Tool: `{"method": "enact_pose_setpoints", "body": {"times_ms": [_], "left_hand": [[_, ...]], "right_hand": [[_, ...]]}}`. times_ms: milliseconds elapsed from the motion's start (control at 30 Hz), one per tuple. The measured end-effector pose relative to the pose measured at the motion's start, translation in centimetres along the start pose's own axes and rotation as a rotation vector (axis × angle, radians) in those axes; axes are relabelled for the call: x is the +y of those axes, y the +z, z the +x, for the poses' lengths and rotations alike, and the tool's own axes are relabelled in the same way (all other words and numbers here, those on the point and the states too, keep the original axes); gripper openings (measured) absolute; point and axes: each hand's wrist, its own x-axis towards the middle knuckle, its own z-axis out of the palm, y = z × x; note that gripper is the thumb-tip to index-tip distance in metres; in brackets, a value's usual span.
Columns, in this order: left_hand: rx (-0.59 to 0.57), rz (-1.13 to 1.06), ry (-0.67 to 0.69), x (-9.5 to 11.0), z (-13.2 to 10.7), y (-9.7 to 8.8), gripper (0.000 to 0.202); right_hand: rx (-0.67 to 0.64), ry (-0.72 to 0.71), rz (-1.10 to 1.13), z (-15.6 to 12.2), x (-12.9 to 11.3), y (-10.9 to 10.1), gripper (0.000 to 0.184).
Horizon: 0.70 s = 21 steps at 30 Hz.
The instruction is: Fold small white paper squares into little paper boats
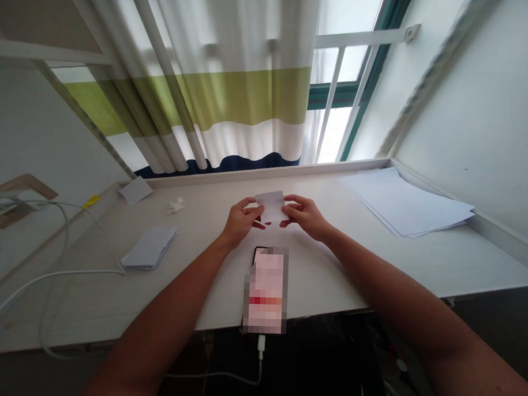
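White paper slip [271,206] pinched level between left hand [242,221] and right hand [304,217], fingers curled, above the table [201,265]

Small white paper rectangle [271,206], slightly tilted, side edges pinched between left hand [242,222] and right hand [304,217], above the tabletop [326,264].

A smartphone [266,290] is laid at the front edge of the desk [417,267], and a charging cable [260,359] is plugged into its near end, hanging past that edge; behind the smartphone, a paper slip [271,206] is held between the left hand [242,222] and the right hand [302,216]. A pile of sheets [409,203] is placed well to the right of the smartphone; a folded paper bundle [149,248] is placed to its left, with a second cable [71,270] further left; a crumpled scrap [176,205] and a paper square [135,190] are set behind and to the left of it; a window curtain [233,87] is hung beyond it, past the desk's far edge.
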Motion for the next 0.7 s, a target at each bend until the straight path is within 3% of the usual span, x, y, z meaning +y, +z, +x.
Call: {"method": "enact_pose_setpoints", "body": {"times_ms": [100, 200, 400, 500, 600, 700], "left_hand": [[-0.057, -0.065, 0.038, 0.66, -0.35, 0.12, 0.026], [-0.098, -0.059, 0.061, 1.06, -0.61, 0.22, 0.025], [-0.128, 0.141, 0.122, 0.78, -0.51, 0.19, 0.026], [-0.111, 0.108, 0.135, 0.56, -0.36, 0.27, 0.043], [-0.042, 0.039, 0.074, 0.40, -0.25, 0.43, 0.056], [-0.045, 0.046, 0.004, 0.33, -0.25, 0.48, 0.049]], "right_hand": [[-0.008, 0.045, 0.085, -0.04, -0.20, 0.00, 0.035], [-0.019, 0.075, 0.142, -0.07, -0.42, 0.08, 0.027], [-0.024, 0.004, 0.037, -0.12, -0.58, 0.29, 0.052], [-0.023, -0.010, -0.001, -0.02, -0.34, 0.37, 0.060], [0.051, -0.023, 0.033, 0.11, 0.01, 0.57, 0.061], [0.103, -0.008, 0.042, 0.15, 0.15, 0.81, 0.060]]}}
